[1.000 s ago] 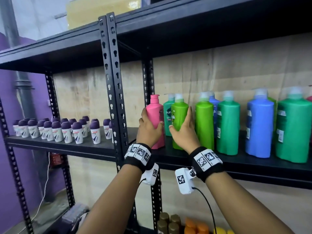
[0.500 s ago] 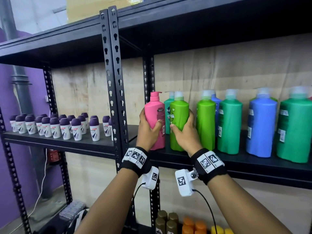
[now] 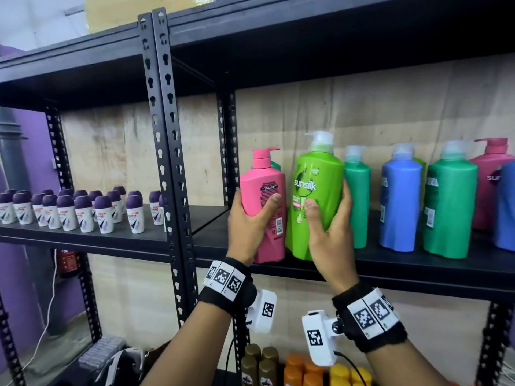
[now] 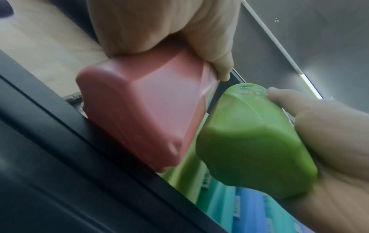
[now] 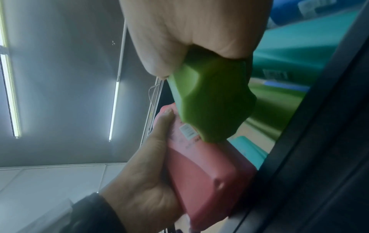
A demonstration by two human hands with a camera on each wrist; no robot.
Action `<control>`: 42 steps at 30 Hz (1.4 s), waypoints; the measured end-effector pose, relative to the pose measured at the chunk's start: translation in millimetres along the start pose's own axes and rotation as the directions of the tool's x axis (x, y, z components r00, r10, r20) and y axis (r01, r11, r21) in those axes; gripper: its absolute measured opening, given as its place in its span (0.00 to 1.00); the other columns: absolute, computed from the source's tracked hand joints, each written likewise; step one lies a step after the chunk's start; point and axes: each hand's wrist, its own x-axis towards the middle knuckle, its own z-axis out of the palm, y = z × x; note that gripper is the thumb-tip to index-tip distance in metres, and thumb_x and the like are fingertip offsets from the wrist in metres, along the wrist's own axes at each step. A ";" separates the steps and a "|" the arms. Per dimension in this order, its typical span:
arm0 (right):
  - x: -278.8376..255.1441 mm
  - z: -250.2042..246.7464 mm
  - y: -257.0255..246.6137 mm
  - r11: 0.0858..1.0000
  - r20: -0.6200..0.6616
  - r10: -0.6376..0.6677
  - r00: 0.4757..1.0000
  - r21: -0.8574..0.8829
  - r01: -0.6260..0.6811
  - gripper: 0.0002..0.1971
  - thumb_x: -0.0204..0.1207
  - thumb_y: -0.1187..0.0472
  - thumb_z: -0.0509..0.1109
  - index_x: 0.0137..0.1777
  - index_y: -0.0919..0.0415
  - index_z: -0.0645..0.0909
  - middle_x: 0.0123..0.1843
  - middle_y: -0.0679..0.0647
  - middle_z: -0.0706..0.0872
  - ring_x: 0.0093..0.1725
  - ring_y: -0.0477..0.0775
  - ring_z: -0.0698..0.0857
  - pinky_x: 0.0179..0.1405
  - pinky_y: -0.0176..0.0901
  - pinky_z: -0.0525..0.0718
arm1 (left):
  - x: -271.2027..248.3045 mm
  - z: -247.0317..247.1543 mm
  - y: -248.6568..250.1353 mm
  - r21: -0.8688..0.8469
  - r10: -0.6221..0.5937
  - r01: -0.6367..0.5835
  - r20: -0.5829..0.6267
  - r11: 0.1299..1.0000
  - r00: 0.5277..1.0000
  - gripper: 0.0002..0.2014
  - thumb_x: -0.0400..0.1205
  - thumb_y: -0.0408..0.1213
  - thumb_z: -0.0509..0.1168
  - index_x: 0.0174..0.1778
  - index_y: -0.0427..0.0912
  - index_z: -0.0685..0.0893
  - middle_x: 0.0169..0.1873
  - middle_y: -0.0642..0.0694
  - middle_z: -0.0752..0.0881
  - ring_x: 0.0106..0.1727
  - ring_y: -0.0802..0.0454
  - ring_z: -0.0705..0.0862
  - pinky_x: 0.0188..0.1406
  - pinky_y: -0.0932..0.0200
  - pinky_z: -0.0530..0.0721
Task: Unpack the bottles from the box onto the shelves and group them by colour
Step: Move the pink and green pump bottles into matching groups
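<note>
Sorting looks unfinished: left hand (image 3: pixel 248 218) grips the pink bottle (image 3: pixel 264 201), right hand (image 3: pixel 328 232) grips the green bottle (image 3: pixel 316 196), both at the shelf (image 3: pixel 390 270) front edge, while blue, green and pink bottles behind stand mixed, not grouped.

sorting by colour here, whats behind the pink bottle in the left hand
Behind the pink bottle, gripped by the left hand, only a sliver of a green bottle shows at its shoulder. The rest of it, and anything further back, is covered.
</note>
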 end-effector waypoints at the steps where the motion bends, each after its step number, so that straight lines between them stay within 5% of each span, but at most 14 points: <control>1: 2.9 -8.0 -0.7 1.000 -0.026 -0.009 1.000 -0.003 0.009 0.37 0.80 0.35 0.65 0.86 0.38 0.56 0.79 0.44 0.77 0.69 0.43 0.84 0.70 0.47 0.83 | -3.3 8.0 2.3 -0.025 -0.008 0.008 0.024 1.000 1.000 0.27 0.67 0.66 0.81 0.57 0.60 0.83 0.47 0.50 0.93 0.47 0.47 0.93 0.51 0.35 0.91; 4: 13.7 -31.5 -2.5 0.997 -0.087 -0.056 0.995 -0.060 0.050 0.36 0.77 0.32 0.66 0.83 0.37 0.60 0.69 0.31 0.81 0.59 0.29 0.84 0.57 0.26 0.81 | -13.3 30.3 9.6 -0.054 -0.013 0.017 0.070 0.998 0.997 0.27 0.68 0.65 0.81 0.58 0.60 0.84 0.48 0.50 0.93 0.49 0.48 0.93 0.52 0.37 0.91; 6: 19.2 -45.1 -4.2 0.994 -0.105 -0.073 0.992 -0.085 0.065 0.37 0.78 0.33 0.66 0.84 0.41 0.61 0.70 0.27 0.80 0.63 0.31 0.84 0.63 0.33 0.82 | -20.0 43.4 14.7 -0.073 -0.006 0.013 0.088 0.997 0.996 0.26 0.68 0.65 0.81 0.58 0.60 0.84 0.48 0.51 0.93 0.49 0.49 0.93 0.52 0.40 0.92; 8: 21.9 -56.8 -4.1 0.994 -0.121 -0.076 0.990 -0.087 0.065 0.36 0.79 0.34 0.67 0.83 0.43 0.62 0.76 0.39 0.80 0.67 0.44 0.85 0.68 0.50 0.84 | -25.4 54.9 19.3 -0.096 0.001 0.008 0.097 0.995 0.995 0.26 0.68 0.65 0.80 0.57 0.59 0.84 0.48 0.51 0.93 0.48 0.50 0.92 0.49 0.45 0.92; 11: 24.6 -70.6 -4.4 0.994 -0.157 -0.079 0.985 -0.088 0.065 0.33 0.77 0.34 0.68 0.80 0.38 0.63 0.73 0.41 0.82 0.61 0.41 0.88 0.60 0.43 0.86 | -29.6 69.0 23.8 -0.102 0.008 0.002 0.102 0.995 0.995 0.27 0.66 0.68 0.79 0.55 0.59 0.85 0.48 0.51 0.92 0.47 0.53 0.92 0.45 0.56 0.91; 14: 26.7 -81.4 -2.2 0.991 -0.176 -0.096 0.980 -0.111 0.077 0.33 0.77 0.34 0.69 0.80 0.40 0.64 0.65 0.29 0.83 0.56 0.32 0.86 0.55 0.30 0.83 | -31.1 81.5 23.9 -0.080 -0.005 0.014 0.116 0.997 0.993 0.29 0.67 0.68 0.79 0.58 0.58 0.84 0.54 0.44 0.89 0.54 0.46 0.90 0.57 0.42 0.89; 17: 29.7 -91.0 0.9 0.990 -0.175 -0.108 0.979 -0.112 0.089 0.34 0.78 0.35 0.69 0.81 0.42 0.64 0.63 0.21 0.81 0.55 0.27 0.85 0.52 0.21 0.78 | -32.9 93.1 23.3 -0.082 -0.007 0.017 0.117 0.996 0.993 0.31 0.66 0.69 0.79 0.59 0.56 0.84 0.54 0.43 0.88 0.54 0.45 0.90 0.57 0.38 0.89; 21: 30.6 -100.6 1.2 0.989 -0.170 -0.103 0.980 -0.122 0.083 0.35 0.78 0.35 0.69 0.81 0.44 0.64 0.69 0.43 0.83 0.59 0.32 0.86 0.56 0.27 0.82 | -33.2 101.2 21.9 -0.045 -0.008 0.012 0.089 0.999 0.996 0.32 0.65 0.70 0.78 0.57 0.54 0.84 0.52 0.47 0.89 0.51 0.49 0.90 0.54 0.40 0.90; 25: 29.5 -107.1 -0.3 0.989 -0.167 -0.090 0.982 -0.130 0.068 0.35 0.78 0.36 0.70 0.81 0.46 0.65 0.71 0.46 0.83 0.62 0.43 0.87 0.63 0.49 0.87 | -27.7 103.8 19.8 0.011 -0.021 0.020 0.074 1.000 0.997 0.32 0.65 0.70 0.78 0.56 0.54 0.84 0.52 0.46 0.87 0.52 0.49 0.89 0.55 0.41 0.89; 32: 29.7 -113.5 -0.1 0.987 -0.166 -0.096 0.981 -0.144 0.073 0.33 0.78 0.36 0.70 0.80 0.42 0.65 0.70 0.44 0.84 0.60 0.40 0.88 0.59 0.42 0.86 | -12.1 103.7 10.4 0.053 -0.052 0.048 0.077 0.997 0.996 0.32 0.64 0.70 0.77 0.57 0.53 0.83 0.53 0.45 0.88 0.52 0.48 0.89 0.55 0.42 0.89; 36: 31.1 -114.7 -0.3 0.989 -0.171 -0.089 0.981 -0.131 0.067 0.33 0.77 0.35 0.70 0.79 0.40 0.65 0.69 0.42 0.84 0.59 0.36 0.87 0.54 0.29 0.84 | -4.7 99.9 10.6 0.022 -0.064 0.062 0.123 0.998 0.990 0.29 0.63 0.69 0.78 0.52 0.55 0.83 0.47 0.52 0.91 0.45 0.58 0.91 0.42 0.58 0.90; 39: 30.2 -114.3 -2.0 0.990 -0.171 -0.077 0.982 -0.129 0.055 0.33 0.77 0.34 0.70 0.79 0.40 0.65 0.70 0.44 0.84 0.59 0.42 0.89 0.56 0.39 0.86 | -1.9 97.0 11.1 0.040 -0.065 0.060 0.153 0.997 0.986 0.28 0.64 0.68 0.78 0.52 0.56 0.82 0.47 0.53 0.91 0.43 0.63 0.90 0.36 0.69 0.86; 42: 27.9 -113.2 -2.4 0.988 -0.169 -0.081 0.982 -0.145 0.056 0.32 0.79 0.37 0.71 0.80 0.41 0.65 0.70 0.45 0.85 0.59 0.45 0.89 0.57 0.45 0.88 | -3.6 92.1 10.7 0.096 -0.078 0.062 0.182 0.993 0.980 0.25 0.70 0.68 0.75 0.54 0.56 0.81 0.49 0.53 0.90 0.46 0.61 0.90 0.44 0.62 0.88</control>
